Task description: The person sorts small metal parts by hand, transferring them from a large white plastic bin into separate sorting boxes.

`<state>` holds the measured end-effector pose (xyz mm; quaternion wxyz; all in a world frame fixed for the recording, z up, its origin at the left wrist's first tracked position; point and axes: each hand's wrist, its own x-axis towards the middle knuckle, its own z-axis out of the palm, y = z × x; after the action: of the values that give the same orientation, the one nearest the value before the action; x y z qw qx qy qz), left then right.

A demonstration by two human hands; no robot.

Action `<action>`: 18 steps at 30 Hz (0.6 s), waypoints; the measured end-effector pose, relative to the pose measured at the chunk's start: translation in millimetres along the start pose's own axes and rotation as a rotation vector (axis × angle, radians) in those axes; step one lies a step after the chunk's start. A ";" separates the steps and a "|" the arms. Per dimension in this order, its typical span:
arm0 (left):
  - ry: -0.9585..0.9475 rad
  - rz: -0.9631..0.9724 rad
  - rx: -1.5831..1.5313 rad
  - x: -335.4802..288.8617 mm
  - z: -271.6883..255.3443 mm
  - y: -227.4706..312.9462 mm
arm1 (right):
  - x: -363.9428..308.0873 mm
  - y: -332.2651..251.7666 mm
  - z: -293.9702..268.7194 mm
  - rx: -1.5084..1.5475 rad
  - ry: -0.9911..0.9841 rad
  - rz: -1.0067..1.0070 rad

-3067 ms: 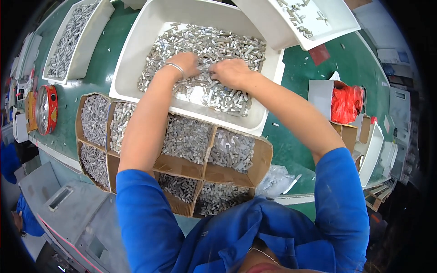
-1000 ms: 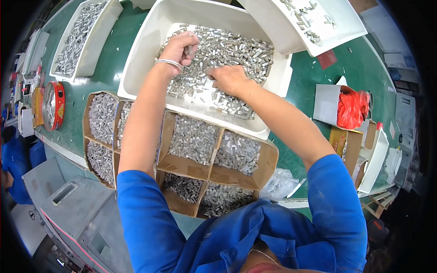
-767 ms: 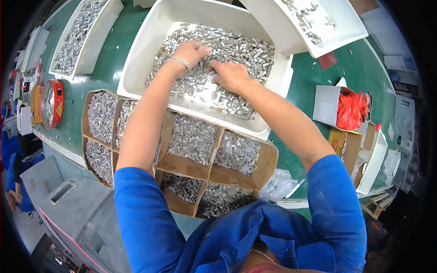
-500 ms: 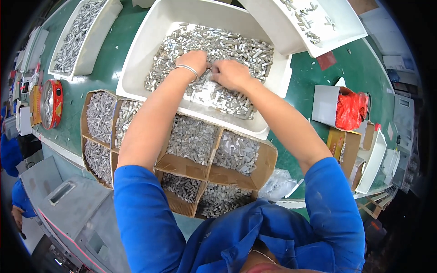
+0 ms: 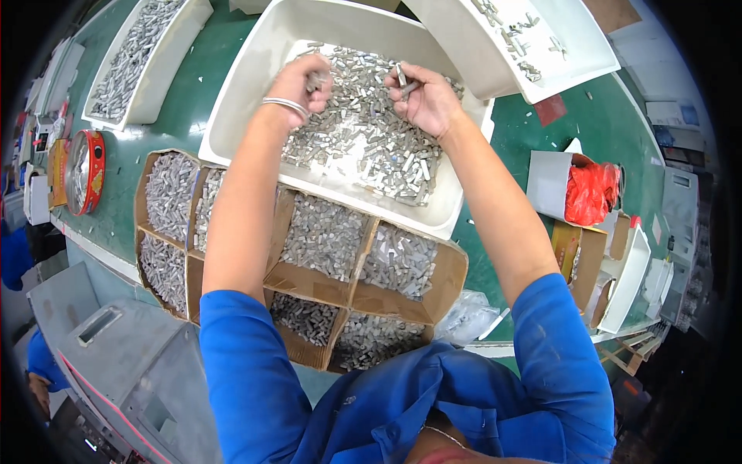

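Small silvery metal pieces (image 5: 363,139) lie loose across the bottom of a big white plastic tub (image 5: 251,97). Over the tub's left side is my left hand (image 5: 301,83), with a bracelet at the wrist; its fingers curl around some of the metal pieces, slightly blurred. My right hand (image 5: 427,97) is raised over the right side, palm partly turned up. Between its thumb and fingers it pinches a few short metal pieces (image 5: 402,77). Both hands are apart from each other and above the heap.
Nearer me, cardboard boxes with dividers (image 5: 394,303) hold sorted metal pieces. A long white bin (image 5: 147,100) of pieces stands at the left, another white bin (image 5: 464,54) at the far right. A red round tin (image 5: 94,172) and a box with a red plastic bag (image 5: 591,193) sit on the green table.
My hands have lifted from the middle of the heap and moved apart, left hand leftward, right hand rightward and farther away. Metal pieces now show in the fingers of both.
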<state>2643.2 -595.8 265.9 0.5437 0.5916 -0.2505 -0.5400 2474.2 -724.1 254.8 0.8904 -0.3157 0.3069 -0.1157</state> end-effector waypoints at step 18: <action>-0.151 -0.131 1.669 -8.8 30.9 -31.7 | 6.1 29.1 16.0 -1.946 0.256 -0.245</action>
<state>2603.3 -590.6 245.6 -0.1230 0.7754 -0.5683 -0.2463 2489.3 -696.2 243.3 0.1845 -0.9247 0.3272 0.0625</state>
